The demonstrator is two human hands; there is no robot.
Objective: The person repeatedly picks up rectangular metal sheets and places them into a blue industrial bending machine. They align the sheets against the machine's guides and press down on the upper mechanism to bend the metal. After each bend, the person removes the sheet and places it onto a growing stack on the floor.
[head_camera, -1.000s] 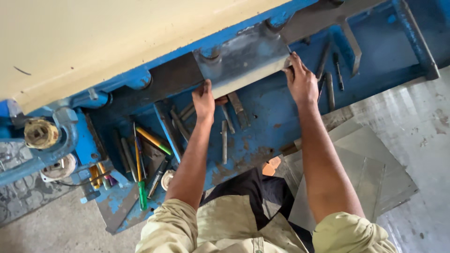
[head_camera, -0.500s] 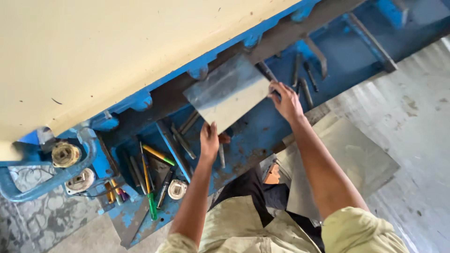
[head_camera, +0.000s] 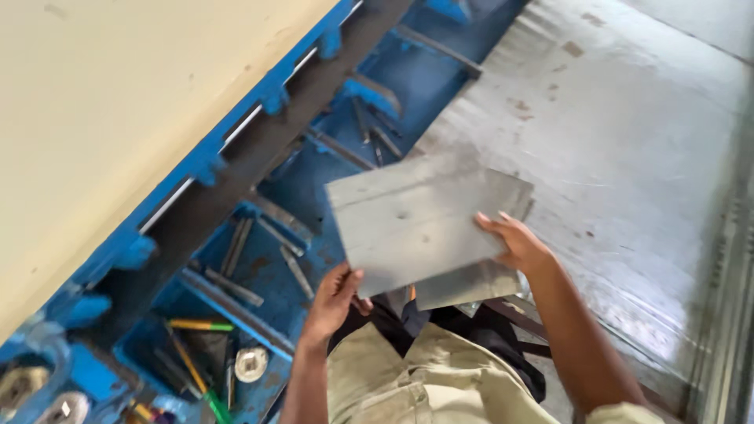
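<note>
Two hands on a cut sheet of grey metal, held out in front of the blue machine

Left to right: the blue machine bed (head_camera: 259, 275) has loose tools in its tray, then the left hand (head_camera: 334, 294) pinches the sheet metal piece (head_camera: 416, 216) at its near-left edge, thumb on top. The right hand (head_camera: 514, 247) clamps the right edge, arm stretched forward. The sheet looks thin, stiff, smooth and probably sharp-edged, so gripping opposite edges makes sense. It's held up near chest level, over a bigger sheet (head_camera: 597, 126).

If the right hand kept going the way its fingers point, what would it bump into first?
The right hand points left across the grey metal sheet it holds; past it, probably the blue machine bed, though depth is unclear.
</note>
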